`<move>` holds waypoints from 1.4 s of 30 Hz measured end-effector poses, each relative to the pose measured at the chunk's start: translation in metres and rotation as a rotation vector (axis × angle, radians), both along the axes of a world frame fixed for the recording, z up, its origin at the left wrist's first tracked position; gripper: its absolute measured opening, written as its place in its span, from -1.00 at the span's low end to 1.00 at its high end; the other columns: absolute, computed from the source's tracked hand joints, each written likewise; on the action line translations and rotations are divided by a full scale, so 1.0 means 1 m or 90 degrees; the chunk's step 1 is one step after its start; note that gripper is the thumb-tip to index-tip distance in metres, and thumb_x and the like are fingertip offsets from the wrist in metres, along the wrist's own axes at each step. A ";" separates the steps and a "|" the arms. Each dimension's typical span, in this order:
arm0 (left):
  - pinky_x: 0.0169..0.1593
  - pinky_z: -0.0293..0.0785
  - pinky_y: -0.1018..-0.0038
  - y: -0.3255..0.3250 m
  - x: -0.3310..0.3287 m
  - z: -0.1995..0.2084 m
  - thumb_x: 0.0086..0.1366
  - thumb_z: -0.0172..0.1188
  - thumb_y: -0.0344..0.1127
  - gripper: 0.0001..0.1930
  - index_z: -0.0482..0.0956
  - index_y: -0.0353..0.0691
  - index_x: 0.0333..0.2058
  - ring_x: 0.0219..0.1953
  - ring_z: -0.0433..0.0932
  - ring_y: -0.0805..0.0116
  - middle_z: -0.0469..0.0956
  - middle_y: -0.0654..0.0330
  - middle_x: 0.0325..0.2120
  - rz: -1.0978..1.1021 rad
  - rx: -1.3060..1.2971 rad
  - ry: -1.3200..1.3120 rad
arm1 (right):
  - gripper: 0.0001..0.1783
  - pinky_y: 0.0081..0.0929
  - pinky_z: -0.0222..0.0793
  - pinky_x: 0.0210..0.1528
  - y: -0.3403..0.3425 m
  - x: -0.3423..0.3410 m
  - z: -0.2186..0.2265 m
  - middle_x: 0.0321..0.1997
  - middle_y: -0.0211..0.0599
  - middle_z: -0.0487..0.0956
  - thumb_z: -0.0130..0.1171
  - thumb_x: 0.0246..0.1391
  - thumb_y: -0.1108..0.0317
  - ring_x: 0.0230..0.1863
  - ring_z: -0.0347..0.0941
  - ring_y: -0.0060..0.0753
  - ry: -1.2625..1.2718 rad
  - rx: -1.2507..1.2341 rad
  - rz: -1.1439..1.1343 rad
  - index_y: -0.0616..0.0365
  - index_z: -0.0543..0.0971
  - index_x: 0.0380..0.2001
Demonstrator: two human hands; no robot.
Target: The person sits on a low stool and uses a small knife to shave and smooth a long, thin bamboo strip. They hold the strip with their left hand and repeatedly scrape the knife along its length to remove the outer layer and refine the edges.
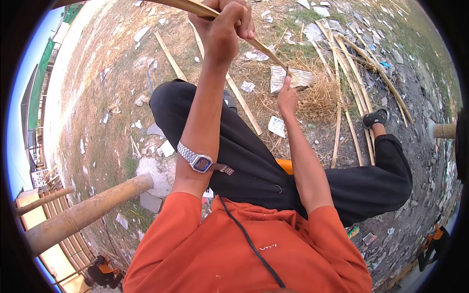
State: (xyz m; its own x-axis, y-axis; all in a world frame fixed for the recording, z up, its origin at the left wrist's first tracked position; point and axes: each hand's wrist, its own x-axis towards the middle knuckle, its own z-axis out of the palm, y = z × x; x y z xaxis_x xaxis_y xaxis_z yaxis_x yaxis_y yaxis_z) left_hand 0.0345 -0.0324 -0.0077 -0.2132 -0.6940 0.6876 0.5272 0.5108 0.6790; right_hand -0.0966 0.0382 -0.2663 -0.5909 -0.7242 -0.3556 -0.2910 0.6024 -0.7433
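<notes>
My left hand [222, 24], raised at the top of the head view, is closed around a long split bamboo strip [268, 51]. The strip slants down to the right, to the fingertips of my right hand [287, 97]. That hand is closed, thumb uppermost; a thin dark edge shows at the thumb, but what it grips is mostly hidden. Just beyond it, a pale, rough-faced block [293, 79] lies on the ground. Curled straw-coloured shavings [320, 95] are heaped beside the block.
Several bamboo strips [359, 93] lie on the ground to the right, near my sandalled foot [376, 118]. Another strip [244, 105] lies beyond my bent left knee. A thick bamboo pole [90, 212] juts in at the left. Litter and broken pieces cover the ground.
</notes>
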 end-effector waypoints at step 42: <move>-0.72 0.20 0.54 0.022 -0.002 0.002 0.04 -0.10 -0.54 -0.73 0.11 -0.11 -0.74 -0.84 0.11 0.49 0.16 0.22 -0.90 0.060 0.072 -0.005 | -0.23 -0.01 0.40 -0.17 0.018 -0.009 -0.006 -0.39 0.24 0.58 -0.40 0.27 -0.17 -0.26 0.53 0.24 -0.078 -0.044 0.018 0.30 0.63 -0.36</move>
